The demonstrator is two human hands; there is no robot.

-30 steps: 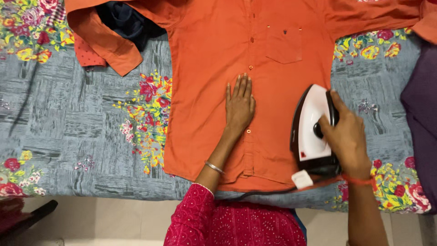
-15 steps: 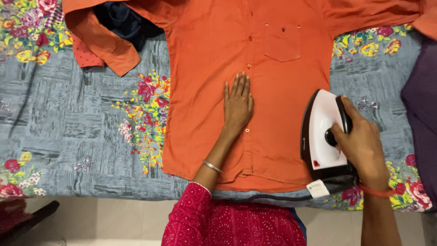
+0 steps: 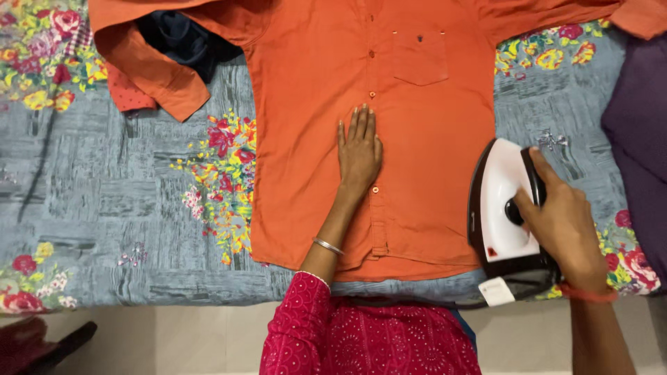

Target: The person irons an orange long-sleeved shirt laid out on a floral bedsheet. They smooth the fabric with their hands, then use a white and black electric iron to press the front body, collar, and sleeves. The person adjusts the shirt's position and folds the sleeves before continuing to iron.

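Note:
An orange button-up shirt (image 3: 306, 125) lies flat, front up, on a grey bedsheet with flower prints (image 3: 104, 180). My left hand (image 3: 358, 149) rests palm down on the shirt's button placket, fingers together and pointing away from me. My right hand (image 3: 564, 222) grips the black handle of a white electric iron (image 3: 501, 205). The iron stands at the shirt's lower right edge, partly on the shirt and partly on the sheet. Its dark cord (image 3: 417, 302) runs along the bed's near edge.
A dark blue garment (image 3: 182, 40) lies under the shirt's folded left sleeve, with a red dotted cloth (image 3: 128, 94) beside it. A purple cloth (image 3: 639, 146) covers the right edge of the bed. Pale floor (image 3: 174, 340) shows below.
My right hand has slid the iron to the right, from well on the shirt's lower right front toward its side edge. My left hand has stayed pressed on the placket.

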